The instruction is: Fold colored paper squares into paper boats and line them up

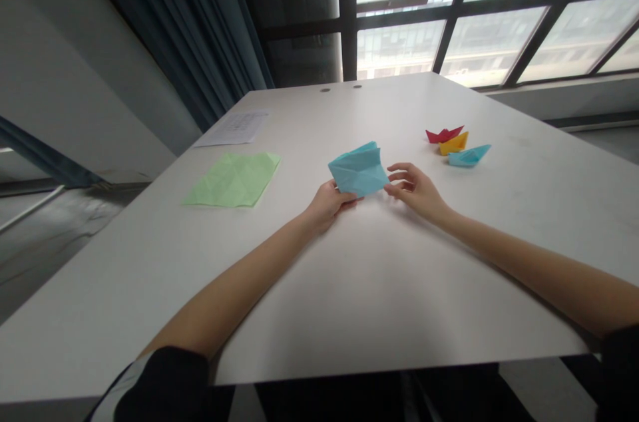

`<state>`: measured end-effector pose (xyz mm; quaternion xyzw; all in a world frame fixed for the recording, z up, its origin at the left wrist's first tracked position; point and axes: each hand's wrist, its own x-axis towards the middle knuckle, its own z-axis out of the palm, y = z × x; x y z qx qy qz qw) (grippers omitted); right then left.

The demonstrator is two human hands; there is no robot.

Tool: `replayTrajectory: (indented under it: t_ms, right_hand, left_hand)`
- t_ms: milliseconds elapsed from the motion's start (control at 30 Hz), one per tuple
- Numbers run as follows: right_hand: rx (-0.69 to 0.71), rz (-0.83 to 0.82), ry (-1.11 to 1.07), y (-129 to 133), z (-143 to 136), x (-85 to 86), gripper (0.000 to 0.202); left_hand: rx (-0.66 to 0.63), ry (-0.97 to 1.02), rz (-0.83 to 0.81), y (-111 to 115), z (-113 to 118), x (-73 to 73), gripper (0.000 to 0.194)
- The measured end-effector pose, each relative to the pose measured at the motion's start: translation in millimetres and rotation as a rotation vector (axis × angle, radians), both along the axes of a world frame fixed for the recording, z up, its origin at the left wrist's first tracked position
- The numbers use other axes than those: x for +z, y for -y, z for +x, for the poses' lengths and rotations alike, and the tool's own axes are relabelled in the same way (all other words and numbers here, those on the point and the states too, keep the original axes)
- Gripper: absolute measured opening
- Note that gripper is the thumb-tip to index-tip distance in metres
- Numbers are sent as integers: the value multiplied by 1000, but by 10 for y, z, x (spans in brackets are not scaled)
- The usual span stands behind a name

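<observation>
A light blue folded paper (360, 172) is held up just above the white table, its layers standing partly open along the top. My left hand (329, 204) grips its lower left edge, thumb in front and fingers curled underneath. At the paper's right corner is my right hand (413, 190), thumb and a fingertip closed lightly on it while the other fingers stay loosely spread. Beyond that hand stand three small paper boats: a red boat (444, 135), a yellow boat (454, 144) and a blue boat (470, 156), close together.
On the left of the white table (319, 302) lies a creased green paper sheet (233, 180). Behind it is a printed white sheet (234, 128) near the left edge. A blue curtain (184, 16) hangs past the table, with large windows (399, 42) at the back.
</observation>
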<state>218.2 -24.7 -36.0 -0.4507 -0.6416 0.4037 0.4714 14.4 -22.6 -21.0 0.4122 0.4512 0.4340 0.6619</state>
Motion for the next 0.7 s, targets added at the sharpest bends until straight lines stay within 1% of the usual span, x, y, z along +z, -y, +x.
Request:
replayTrajectory:
  t_ms: [100,200,300,367,533,600,700]
  right_hand:
    - [-20,91,38,-12,12,-12,42]
    - [-82,261,178,13,15,12,44]
    - [-130,466,336,63,7,58,44]
    - [-129,548,393,95,-6,85,39]
    - [-126,667,443,132,-47,126,22]
    - [-143,699,461,131,-55,140,20]
    - [-177,692,464,122,-55,158,19]
  left_hand:
    - [-98,-47,69,27,7,-30,31]
    - [-160,-99,155,32,6,-65,25]
    - [-192,-156,218,23,-3,-105,24]
    - [-201,-194,239,17,-9,-123,25]
    - [-224,-269,291,8,-25,-132,22]
    - [-230,-289,304,7,-32,-132,21]
    - [-225,-321,312,14,-36,-125,17]
